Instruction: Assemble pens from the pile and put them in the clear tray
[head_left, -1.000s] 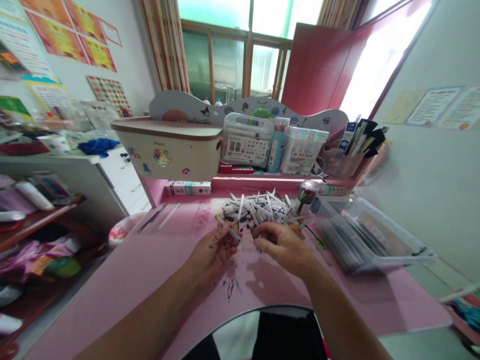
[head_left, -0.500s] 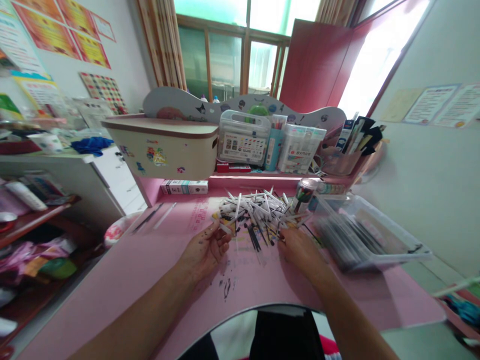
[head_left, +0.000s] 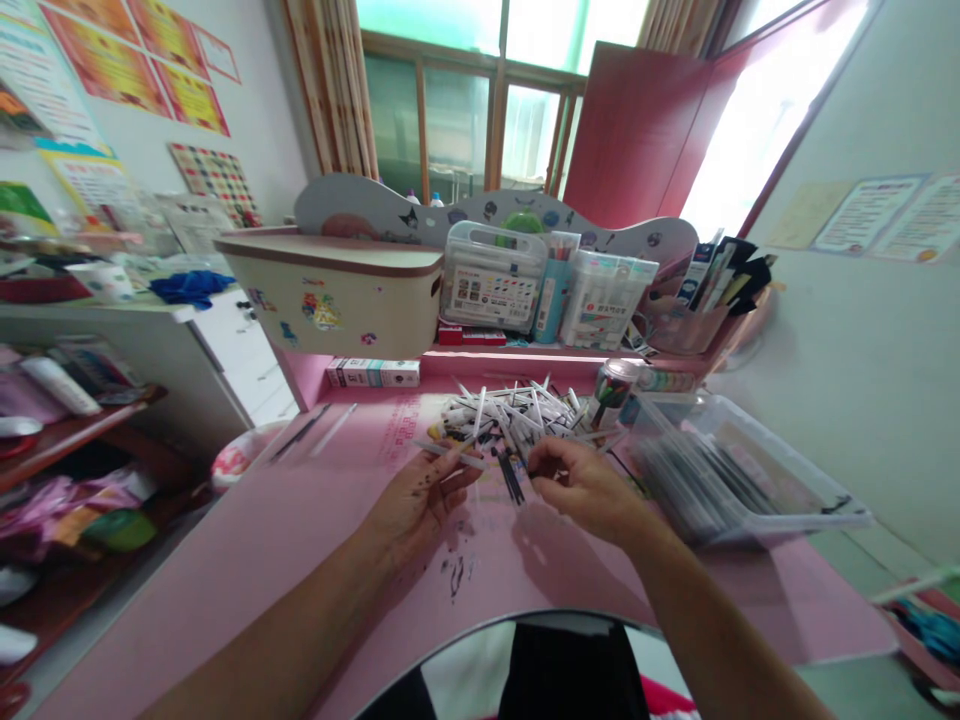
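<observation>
We log the left hand [head_left: 420, 510] pinching a white pen [head_left: 450, 456]; right hand [head_left: 585, 490] fingers curled together beside black pens [head_left: 511, 478], grip unclear. Heap of white pens [head_left: 510, 420] sits just ahead on the pink tabletop [head_left: 300, 520].

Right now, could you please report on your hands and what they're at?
Left hand: holding a white stick. Right hand: beside loose black sticks. White stick heap ahead; clear plastic tray at right.

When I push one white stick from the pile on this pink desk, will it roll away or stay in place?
The white stick looks thin and round, so it would probably roll if pushed alone. Inside the pile the crossed sticks may catch each other and shift together. It looks stiff, straight in the left hand.
</observation>
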